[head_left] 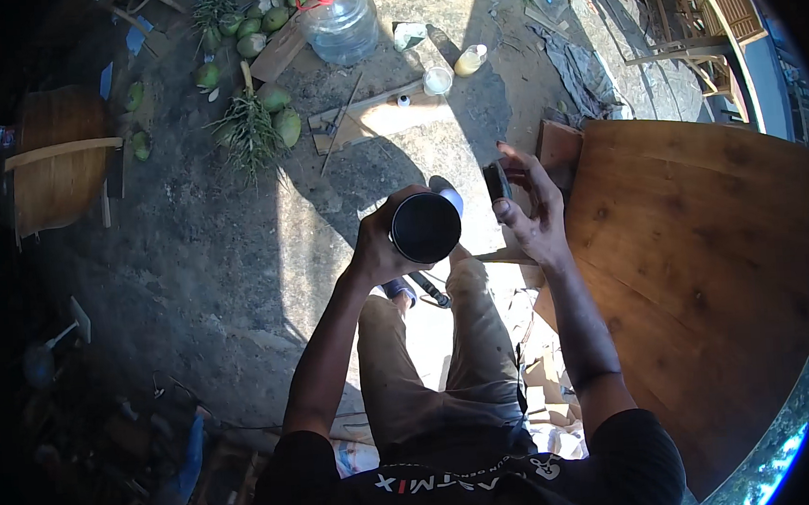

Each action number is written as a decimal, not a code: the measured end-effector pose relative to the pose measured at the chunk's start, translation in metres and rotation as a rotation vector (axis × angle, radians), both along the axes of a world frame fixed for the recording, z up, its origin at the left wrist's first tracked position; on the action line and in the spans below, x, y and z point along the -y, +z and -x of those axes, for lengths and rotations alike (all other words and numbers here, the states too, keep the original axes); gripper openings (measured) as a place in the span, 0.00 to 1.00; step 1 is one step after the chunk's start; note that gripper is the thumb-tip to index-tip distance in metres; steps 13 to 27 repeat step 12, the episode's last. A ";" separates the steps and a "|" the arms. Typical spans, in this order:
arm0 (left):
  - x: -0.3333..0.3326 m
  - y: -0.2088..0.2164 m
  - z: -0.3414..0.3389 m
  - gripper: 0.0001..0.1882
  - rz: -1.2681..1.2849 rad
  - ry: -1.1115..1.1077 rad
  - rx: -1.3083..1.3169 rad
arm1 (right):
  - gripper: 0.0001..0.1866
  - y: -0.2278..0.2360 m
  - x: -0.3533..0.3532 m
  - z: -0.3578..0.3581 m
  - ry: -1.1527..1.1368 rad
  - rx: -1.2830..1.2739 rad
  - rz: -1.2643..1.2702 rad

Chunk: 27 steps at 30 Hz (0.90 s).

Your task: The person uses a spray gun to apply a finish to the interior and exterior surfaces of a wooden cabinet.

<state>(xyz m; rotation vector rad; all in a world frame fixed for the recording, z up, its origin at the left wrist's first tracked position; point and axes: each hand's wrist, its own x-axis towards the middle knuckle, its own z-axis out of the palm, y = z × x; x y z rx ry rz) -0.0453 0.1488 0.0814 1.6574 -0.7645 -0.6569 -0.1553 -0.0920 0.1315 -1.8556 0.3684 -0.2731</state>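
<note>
My left hand (376,247) is wrapped round a dark cup-like container (426,228) with a round rim, held above my knees. Its mouth faces up at me and the inside looks black, so I cannot tell what is in it. To the right, at about the same height, my right hand (540,224) grips a small dark flat piece, like a lid (497,182), between thumb and fingers. The piece stands on edge, apart from the container.
A large wooden tabletop (692,263) lies close on my right. Ahead are a water jug (340,25), a plank (382,117) with a white cup (437,81), and a bottle (471,60). Green coconuts (287,127) lie at the far left. Wooden chairs (732,6) stand far right.
</note>
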 end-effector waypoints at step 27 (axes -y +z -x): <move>-0.004 -0.268 -0.065 0.53 0.044 0.248 0.118 | 0.45 -0.568 0.051 -0.135 -0.037 -0.437 0.391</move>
